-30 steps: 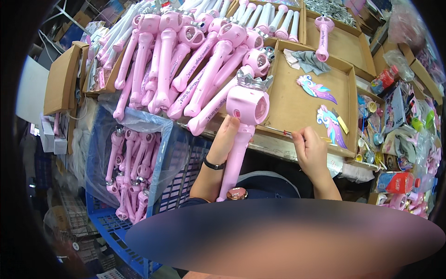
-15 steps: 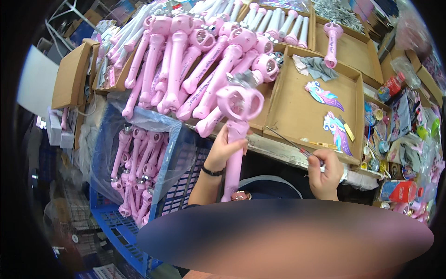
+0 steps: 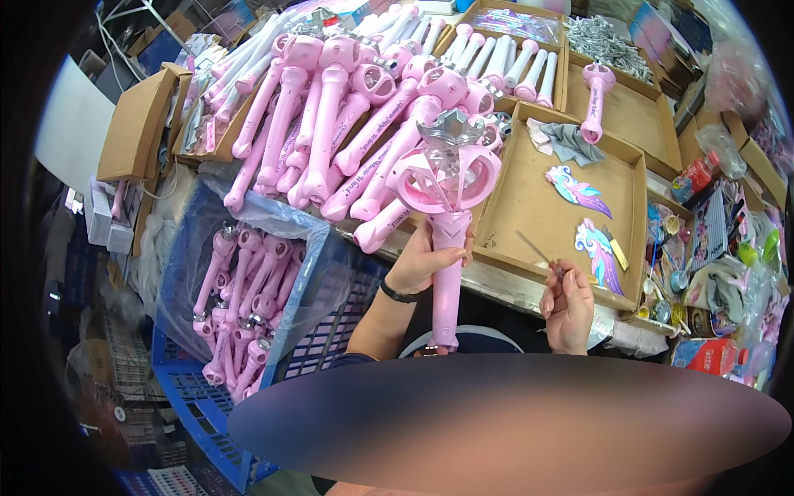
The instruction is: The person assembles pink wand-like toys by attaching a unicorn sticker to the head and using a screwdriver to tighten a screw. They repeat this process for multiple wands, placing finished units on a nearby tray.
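Note:
My left hand is wrapped round the handle of a pink toy wand, held upright in front of me. Its round, open head bears a silver crown-shaped top. To the right of it, my right hand pinches a thin dark stick-like tool, blurred, its far end pointing up toward the wand; its exact kind cannot be made out. Behind the wand lies a heap of similar pink wands. Two winged, blue and purple decorations rest in a shallow cardboard tray beyond my right hand.
A blue plastic crate at left holds several more wands. A grey cloth lies in the tray, and one wand lies across its back edge. Paint pots, brushes and a red-labelled bottle crowd the right side.
The wand has moved a little right and stands more upright, with its silver top now clearer. My right hand stays close by; its tool has swung steeper.

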A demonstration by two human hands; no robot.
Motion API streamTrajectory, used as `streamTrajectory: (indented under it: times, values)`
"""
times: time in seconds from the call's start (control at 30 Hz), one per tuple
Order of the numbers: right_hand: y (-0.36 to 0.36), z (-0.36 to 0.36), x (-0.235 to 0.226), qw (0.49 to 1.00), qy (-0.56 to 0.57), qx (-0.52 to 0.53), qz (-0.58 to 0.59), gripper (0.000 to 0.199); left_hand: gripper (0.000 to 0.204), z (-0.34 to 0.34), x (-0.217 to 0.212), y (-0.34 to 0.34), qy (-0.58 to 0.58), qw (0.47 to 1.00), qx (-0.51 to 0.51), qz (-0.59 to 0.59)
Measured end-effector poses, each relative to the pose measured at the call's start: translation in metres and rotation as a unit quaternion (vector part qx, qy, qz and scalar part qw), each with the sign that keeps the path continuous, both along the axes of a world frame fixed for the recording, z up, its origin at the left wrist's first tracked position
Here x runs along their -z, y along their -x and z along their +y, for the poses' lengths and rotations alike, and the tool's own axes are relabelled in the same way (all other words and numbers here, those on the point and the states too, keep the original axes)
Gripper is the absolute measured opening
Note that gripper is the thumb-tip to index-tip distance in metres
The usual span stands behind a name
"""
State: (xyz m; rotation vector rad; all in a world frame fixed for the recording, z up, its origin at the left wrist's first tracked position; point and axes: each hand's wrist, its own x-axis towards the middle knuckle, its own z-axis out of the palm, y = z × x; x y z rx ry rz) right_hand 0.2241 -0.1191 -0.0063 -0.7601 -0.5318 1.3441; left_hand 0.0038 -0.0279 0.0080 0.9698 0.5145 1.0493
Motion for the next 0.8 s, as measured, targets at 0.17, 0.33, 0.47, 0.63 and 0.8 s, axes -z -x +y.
streamTrajectory:
  times: [0.17, 0.33, 0.47, 0.63, 0.8]
  values:
    - [0.009, 0.021, -0.019, 0.993, -0.075, 0.067, -0.065, 0.032, 0.045, -0.001, 0.000, -0.005, 0.006, 1.000, 0.007, -0.014]
    - [0.031, 0.079, -0.050, 0.990, -0.114, 0.020, -0.079, 0.059, 0.047, -0.005, -0.004, -0.018, -0.003, 0.999, 0.037, 0.007]
    - [0.043, 0.099, -0.052, 0.993, -0.108, -0.022, -0.053, 0.066, 0.048, -0.007, -0.009, -0.020, -0.010, 1.000, 0.018, 0.000]
    - [0.052, 0.082, -0.027, 0.995, -0.065, 0.005, -0.081, 0.061, 0.044, -0.003, -0.007, -0.016, -0.011, 1.000, -0.010, 0.011]
    - [0.045, 0.088, -0.026, 0.991, -0.105, 0.016, -0.085, 0.065, 0.045, -0.001, -0.002, -0.021, 0.004, 0.999, 0.031, 0.020]
